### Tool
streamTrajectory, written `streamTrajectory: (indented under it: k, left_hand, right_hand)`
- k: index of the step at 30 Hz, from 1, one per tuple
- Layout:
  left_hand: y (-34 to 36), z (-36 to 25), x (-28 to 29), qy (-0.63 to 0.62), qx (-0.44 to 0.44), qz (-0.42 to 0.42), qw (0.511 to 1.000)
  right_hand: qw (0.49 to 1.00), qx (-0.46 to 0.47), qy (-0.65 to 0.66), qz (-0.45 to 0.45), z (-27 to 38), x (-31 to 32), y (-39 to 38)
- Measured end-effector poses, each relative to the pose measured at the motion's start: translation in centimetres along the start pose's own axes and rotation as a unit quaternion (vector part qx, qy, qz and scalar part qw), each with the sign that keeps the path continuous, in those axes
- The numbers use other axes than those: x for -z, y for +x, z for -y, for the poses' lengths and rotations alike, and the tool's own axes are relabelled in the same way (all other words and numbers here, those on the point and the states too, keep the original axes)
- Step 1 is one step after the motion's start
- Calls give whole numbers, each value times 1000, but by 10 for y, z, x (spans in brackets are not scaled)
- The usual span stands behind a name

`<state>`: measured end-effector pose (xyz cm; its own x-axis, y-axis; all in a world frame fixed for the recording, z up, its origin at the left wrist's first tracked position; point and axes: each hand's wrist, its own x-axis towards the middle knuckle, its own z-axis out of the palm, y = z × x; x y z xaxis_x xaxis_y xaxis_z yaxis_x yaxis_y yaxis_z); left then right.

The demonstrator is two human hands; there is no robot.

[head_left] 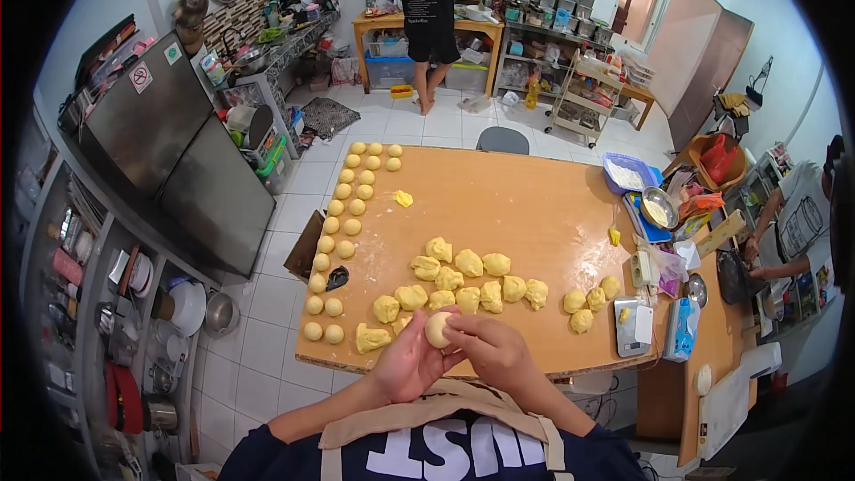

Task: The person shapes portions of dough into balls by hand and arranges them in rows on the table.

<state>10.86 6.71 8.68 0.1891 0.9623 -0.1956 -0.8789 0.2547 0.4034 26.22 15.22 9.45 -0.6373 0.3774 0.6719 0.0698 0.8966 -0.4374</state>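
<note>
Between my two hands, just above the table's near edge, is a smooth, pale yellow dough ball (pixel 436 330). My left hand (pixel 403 365) cups it from the left and below, while the fingers of my right hand (pixel 492 347) press on it from the right. Rough lumps of yellow dough (pixel 468 262) lie in a loose cluster beyond my hands. Along the left edge of the wooden table (pixel 499 205) smooth dough balls (pixel 334 334) stand in two rows. A small group of rounder dough pieces (pixel 581 321) sits to the right.
A kitchen scale (pixel 633 330) and a blue box (pixel 682 330) stand at the table's right edge. Farther back are a purple basket of white powder (pixel 625 174) and a metal bowl (pixel 659 207). One person (pixel 432 18) stands at the back counter, another (pixel 797 223) at the right.
</note>
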Motion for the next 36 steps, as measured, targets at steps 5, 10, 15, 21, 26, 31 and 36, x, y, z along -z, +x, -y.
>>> streamTrajectory:
  k: [5,10,15,21,26,31,36]
  left_hand:
    - [-1,2,5,97,-53,-4,994]
    - [-4,-11,6,185,-85,46,978]
    - [-3,-13,33,-25,57,48,997]
    - [-8,-16,23,-34,52,60,996]
    - [-12,-8,15,43,-3,-34,998]
    - [-13,-20,16,152,-54,27,987]
    - [-12,-22,34,34,51,30,998]
  right_hand:
    - [997,-60,20,-47,13,4,6]
    - [992,-94,85,-12,12,4,9]
    - [997,-34,51,52,8,-2,4]
    - [999,-25,16,24,1,-15,-1]
    - [996,-91,27,0,10,-12,3]
    - [991,-91,97,-29,12,-16,16]
    - [990,-70,76,93,5,-16,4]
